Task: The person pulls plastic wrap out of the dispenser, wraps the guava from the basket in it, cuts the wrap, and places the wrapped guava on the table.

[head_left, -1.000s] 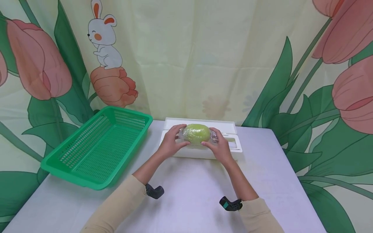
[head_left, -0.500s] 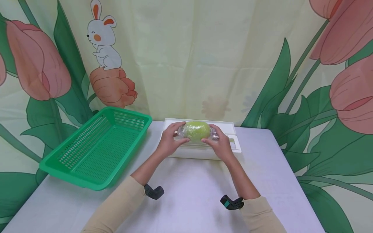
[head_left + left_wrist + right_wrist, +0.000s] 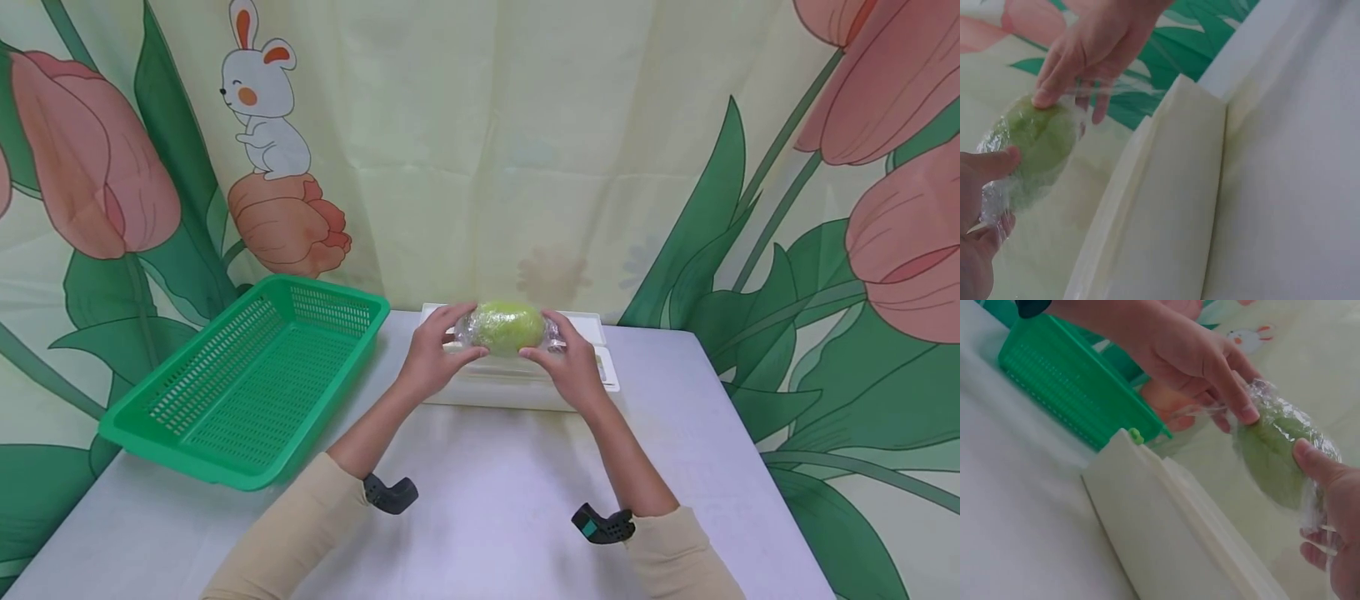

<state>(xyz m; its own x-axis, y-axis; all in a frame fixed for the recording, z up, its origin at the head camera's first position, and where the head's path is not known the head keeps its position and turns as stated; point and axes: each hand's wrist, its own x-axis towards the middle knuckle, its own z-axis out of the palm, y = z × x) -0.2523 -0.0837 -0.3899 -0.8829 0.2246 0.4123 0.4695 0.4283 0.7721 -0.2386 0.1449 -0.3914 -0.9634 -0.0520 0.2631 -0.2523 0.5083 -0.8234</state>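
Observation:
A green oval fruit (image 3: 507,327), wrapped in shiny clear cling film (image 3: 1264,389), is held up level above a long white box (image 3: 495,396). My left hand (image 3: 433,354) grips its left end, thumb in front and fingers behind. At the opposite end, my right hand (image 3: 576,367) holds it the same way. Both thumbs press on the film over the fruit (image 3: 1047,140) in the left wrist view. Loose film bunches at the two ends. The box has its lid (image 3: 592,327) raised at the back, and the fruit and hands hide much of its inside.
To the left stands a green slotted plastic basket (image 3: 247,392) on the white tablecloth (image 3: 480,500). Behind the table hangs a curtain (image 3: 450,167) printed with tulips and a rabbit. A small green piece (image 3: 1136,435) sits at one end of the box.
Both hands have lifted the wrapped fruit a little higher above the box, keeping hold of its ends. The basket and box stay in place.

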